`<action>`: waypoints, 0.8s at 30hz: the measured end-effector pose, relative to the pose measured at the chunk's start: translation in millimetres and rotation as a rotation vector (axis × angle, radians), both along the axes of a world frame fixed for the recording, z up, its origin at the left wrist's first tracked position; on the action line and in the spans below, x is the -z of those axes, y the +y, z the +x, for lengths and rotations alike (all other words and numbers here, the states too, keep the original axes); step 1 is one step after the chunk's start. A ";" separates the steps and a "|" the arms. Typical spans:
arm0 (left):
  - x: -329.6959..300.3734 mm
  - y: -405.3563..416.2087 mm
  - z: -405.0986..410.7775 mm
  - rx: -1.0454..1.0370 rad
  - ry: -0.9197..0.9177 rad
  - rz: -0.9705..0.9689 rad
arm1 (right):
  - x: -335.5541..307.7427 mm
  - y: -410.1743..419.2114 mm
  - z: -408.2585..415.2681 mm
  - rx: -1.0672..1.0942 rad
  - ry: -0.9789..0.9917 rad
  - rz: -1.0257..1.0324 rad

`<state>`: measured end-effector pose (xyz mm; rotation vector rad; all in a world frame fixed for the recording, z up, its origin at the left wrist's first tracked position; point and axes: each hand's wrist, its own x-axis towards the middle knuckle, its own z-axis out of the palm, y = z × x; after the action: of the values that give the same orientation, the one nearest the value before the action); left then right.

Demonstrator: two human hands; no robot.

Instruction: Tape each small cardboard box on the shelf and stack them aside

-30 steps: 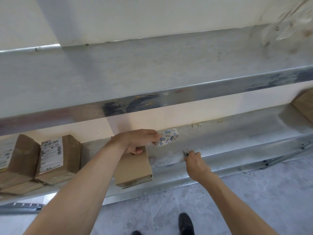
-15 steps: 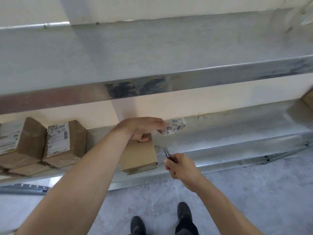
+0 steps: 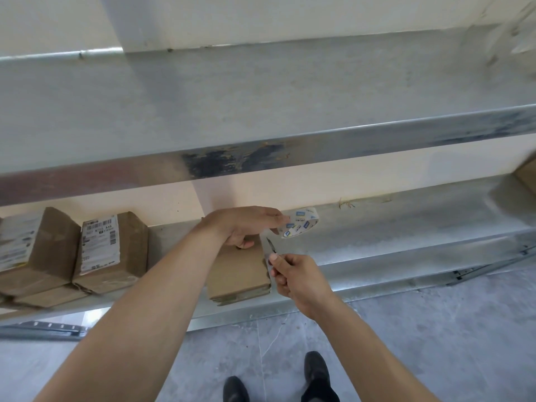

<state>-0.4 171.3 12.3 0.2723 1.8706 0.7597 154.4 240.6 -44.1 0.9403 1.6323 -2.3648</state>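
Steel shelf point(image 3: 406, 242), lower tier: small box point(image 3: 236, 274) lies long axis toward me. Left hand point(image 3: 240, 224) pinches tape roll point(image 3: 298, 223) just right of box's far end. Right hand point(image 3: 298, 275), clamped on small cutter point(image 3: 271, 247), sits beside box's right edge, blade pointing at the tape.

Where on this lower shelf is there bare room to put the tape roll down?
The lower shelf is bare to the right of the tape roll, up to the cardboard at the far right edge. A narrower bare strip lies between the labelled boxes and the left hand. It is crowded around the middle box, where the right hand holds a small blade.
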 end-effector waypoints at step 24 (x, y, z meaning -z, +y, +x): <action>-2.3 -0.7 3.3 0.014 0.022 0.001 | 4.5 -2.6 -10.0 0.113 -0.052 -0.022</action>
<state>2.9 170.6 14.6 0.2951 1.8878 0.7510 144.5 238.0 -48.6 1.1079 1.5715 -2.4030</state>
